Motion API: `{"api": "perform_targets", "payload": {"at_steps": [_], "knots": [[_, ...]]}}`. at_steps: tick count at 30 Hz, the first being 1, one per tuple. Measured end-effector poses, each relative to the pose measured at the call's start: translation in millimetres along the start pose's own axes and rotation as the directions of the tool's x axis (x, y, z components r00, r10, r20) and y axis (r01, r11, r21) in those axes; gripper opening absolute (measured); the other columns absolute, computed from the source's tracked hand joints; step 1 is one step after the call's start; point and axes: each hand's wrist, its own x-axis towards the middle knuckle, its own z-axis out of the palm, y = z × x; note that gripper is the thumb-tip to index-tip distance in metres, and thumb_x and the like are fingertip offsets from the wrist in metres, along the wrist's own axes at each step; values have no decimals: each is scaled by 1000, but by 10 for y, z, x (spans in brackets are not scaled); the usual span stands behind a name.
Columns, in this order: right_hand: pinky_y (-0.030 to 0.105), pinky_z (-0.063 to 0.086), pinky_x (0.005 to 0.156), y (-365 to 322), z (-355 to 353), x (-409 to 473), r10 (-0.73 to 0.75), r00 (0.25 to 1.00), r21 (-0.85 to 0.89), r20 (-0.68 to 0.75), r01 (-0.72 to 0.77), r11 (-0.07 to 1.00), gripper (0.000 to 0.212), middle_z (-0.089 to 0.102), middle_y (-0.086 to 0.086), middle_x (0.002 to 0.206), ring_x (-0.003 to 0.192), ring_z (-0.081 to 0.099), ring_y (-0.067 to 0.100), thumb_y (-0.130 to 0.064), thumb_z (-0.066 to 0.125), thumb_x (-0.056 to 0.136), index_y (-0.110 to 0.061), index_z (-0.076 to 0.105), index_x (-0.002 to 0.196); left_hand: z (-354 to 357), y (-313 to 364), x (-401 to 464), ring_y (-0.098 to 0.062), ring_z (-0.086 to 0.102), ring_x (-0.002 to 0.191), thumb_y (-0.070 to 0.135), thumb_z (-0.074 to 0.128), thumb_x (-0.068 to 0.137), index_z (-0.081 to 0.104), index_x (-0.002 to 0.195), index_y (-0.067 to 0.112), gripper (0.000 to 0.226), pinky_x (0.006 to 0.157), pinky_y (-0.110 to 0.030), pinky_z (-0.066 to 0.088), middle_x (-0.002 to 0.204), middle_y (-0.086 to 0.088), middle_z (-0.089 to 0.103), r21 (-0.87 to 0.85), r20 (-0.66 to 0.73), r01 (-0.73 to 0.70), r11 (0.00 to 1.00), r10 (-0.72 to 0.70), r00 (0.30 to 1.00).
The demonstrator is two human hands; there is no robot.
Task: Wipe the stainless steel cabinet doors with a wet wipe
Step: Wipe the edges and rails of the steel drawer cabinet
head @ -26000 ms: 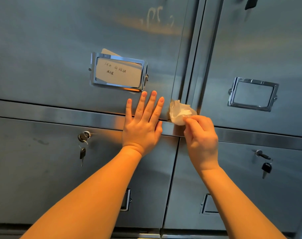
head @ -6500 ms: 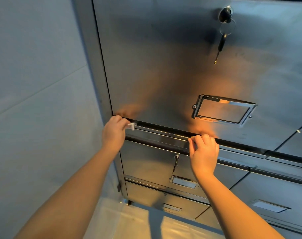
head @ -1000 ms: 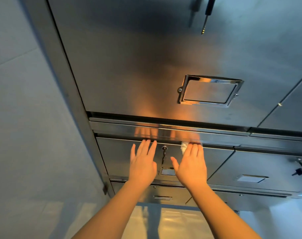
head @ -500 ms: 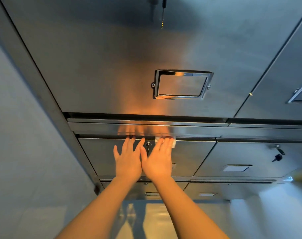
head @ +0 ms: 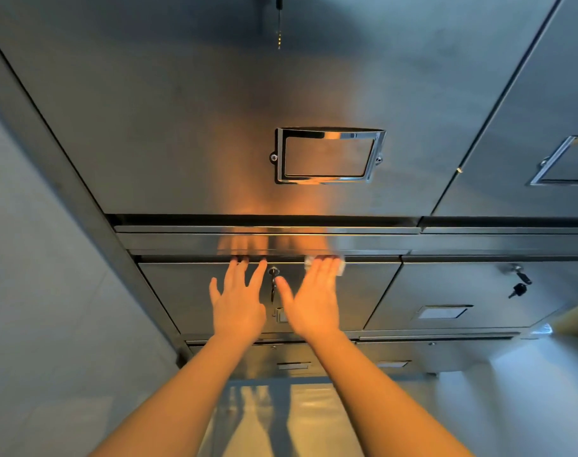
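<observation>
Head view, wet wipe (head: 340, 266) under right hand (head: 314, 301) fingertips

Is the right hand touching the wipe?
Touching. The head view shows the right hand flat on the door, the wipe peeking out from under its fingertips.

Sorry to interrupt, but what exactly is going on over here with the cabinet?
A person is wiping a stainless steel cabinet. The right hand presses a white wet wipe flat against the top edge of a lower door, under straight fingers. The left hand rests open on the same door, left of its lock and key.
</observation>
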Motion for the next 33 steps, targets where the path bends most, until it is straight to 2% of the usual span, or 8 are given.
{"api": "perform_targets", "payload": {"at_steps": [4,8,13,17,20,27,30,33], "knots": [[35,-9,121,97,37,18,-56,998,-31,-17,55,998,104,-8,18,163,150,-16,28,-77,0,82,-3,1,156,-3,25,-6,-21,-10,151,20,51,94,0,155,36,82,120,-53,4,164,-4,2,0,13,18,1000,-18,1000],[45,1,123,551,-150,183,121,975,-5,-188,-124,992,106,5,25,161,150,-7,35,-75,2,83,3,13,153,-19,20,-6,-23,-12,151,20,54,92,-4,155,37,87,121,-54,3,164,-4,-1,-9,44,5,1000,-4,999],[28,-34,105,12,2,124,201,969,132,-146,-182,974,98,-6,24,161,148,-19,34,-70,14,91,4,2,153,-30,-34,7,-23,-17,150,27,56,91,-9,154,39,91,120,-55,1,164,-3,-7,3,94,-22,1000,22,995],[30,-11,116,-441,281,-68,28,999,243,-21,-23,970,88,-21,11,161,142,-31,17,-66,22,96,-8,-8,155,-19,-56,4,-22,-16,150,44,59,91,-11,154,37,94,119,-55,4,164,-2,-7,29,94,-32,999,29,995],[30,-12,119,-84,248,-29,-79,991,132,-107,93,987,85,-14,11,161,144,-26,17,-63,19,96,-5,0,155,-35,-85,0,-21,-16,150,26,55,92,-10,154,39,90,120,-54,3,164,-2,-6,21,98,-47,999,44,994],[34,-10,117,637,-165,275,289,922,254,-259,-224,941,88,-4,22,162,150,-13,31,-61,18,93,0,2,154,-42,-93,11,-22,-16,150,18,57,90,-9,154,40,94,120,-51,-1,163,-1,-6,-17,98,-46,999,47,994],[27,-29,108,224,1,212,278,934,226,-225,-227,947,91,-5,27,160,148,-18,35,-62,16,93,7,3,152,-17,-94,19,-23,-15,150,19,57,90,-9,154,40,94,120,-51,0,163,-2,-6,-16,82,-47,999,48,995],[30,-19,114,-189,207,67,146,978,215,-150,-112,970,90,-13,21,161,146,-26,27,-63,21,95,2,-1,153,-7,-99,15,-22,-15,150,19,56,90,-9,154,38,93,121,-52,1,163,-3,-5,14,81,-63,998,62,995]]}}
